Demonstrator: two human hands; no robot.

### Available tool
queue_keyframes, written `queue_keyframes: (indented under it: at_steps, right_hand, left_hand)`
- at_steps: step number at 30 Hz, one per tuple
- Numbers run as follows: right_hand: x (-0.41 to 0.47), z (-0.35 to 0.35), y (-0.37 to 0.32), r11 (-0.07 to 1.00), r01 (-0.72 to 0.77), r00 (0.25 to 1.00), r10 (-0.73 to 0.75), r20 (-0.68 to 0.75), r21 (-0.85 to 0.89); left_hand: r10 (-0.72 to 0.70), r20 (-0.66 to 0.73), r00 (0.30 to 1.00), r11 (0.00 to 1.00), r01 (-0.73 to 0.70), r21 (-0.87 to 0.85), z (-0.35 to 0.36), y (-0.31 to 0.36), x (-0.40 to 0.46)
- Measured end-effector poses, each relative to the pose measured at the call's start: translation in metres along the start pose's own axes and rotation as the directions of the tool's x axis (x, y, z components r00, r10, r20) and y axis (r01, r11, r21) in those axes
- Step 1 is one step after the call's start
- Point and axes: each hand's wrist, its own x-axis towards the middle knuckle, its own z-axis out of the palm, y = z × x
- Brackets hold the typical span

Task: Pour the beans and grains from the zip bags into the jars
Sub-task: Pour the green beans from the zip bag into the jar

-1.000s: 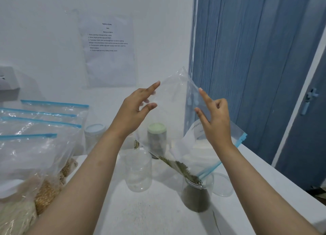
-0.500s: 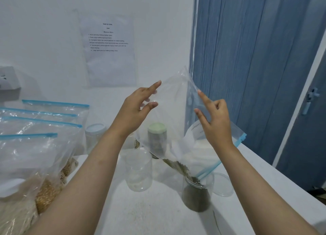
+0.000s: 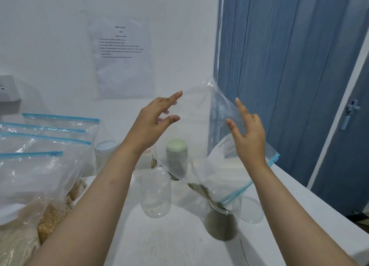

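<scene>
1. The open jar [image 3: 221, 221] stands at 5 o'clock on the table [image 3: 169, 245], catching green beans.
2. The zip bag [image 3: 201, 146] hangs upended at centre, its mouth in the jar, seemingly so the last beans [image 3: 199, 188] slide down.
3. The left hand [image 3: 151, 124] at 10 o'clock and the right hand [image 3: 247, 134] at 2 o'clock pinch the bag's raised bottom corners, other fingers spread.
4. Filled bags [image 3: 40, 166] wait at 9 o'clock.

A clear zip bag [image 3: 201, 126] with a light blue zipper strip held dark green grains above a clear jar [image 3: 221, 221]. A second jar [image 3: 176, 158] had a pale green lid. The wall was white; the door [image 3: 279, 66] was blue with vertical grain.
</scene>
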Motion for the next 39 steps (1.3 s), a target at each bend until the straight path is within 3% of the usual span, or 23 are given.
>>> queue_keyframes:
  at_steps: [18,23,28,39]
  right_hand:
    - [-0.007,0.001,0.008,0.997,-0.072,0.995,0.074,-0.068,0.037]
    - [-0.011,-0.002,0.005,0.993,-0.105,0.986,0.111,-0.122,0.056]
    - [-0.014,-0.004,0.001,0.991,-0.108,0.987,0.117,-0.114,0.078]
    - [-0.003,-0.012,0.006,0.997,-0.063,0.992,0.067,-0.105,0.045]
  left_hand:
    - [-0.063,0.035,0.997,0.998,0.063,-0.019,-0.002,-0.01,-0.027]
    - [-0.183,-0.1,0.978,0.978,0.17,-0.121,0.018,-0.02,-0.047]
    - [-0.34,-0.176,0.924,0.883,0.25,-0.398,0.035,-0.026,-0.047]
    - [-0.337,-0.219,0.916,0.883,0.227,-0.41,0.039,-0.022,-0.036]
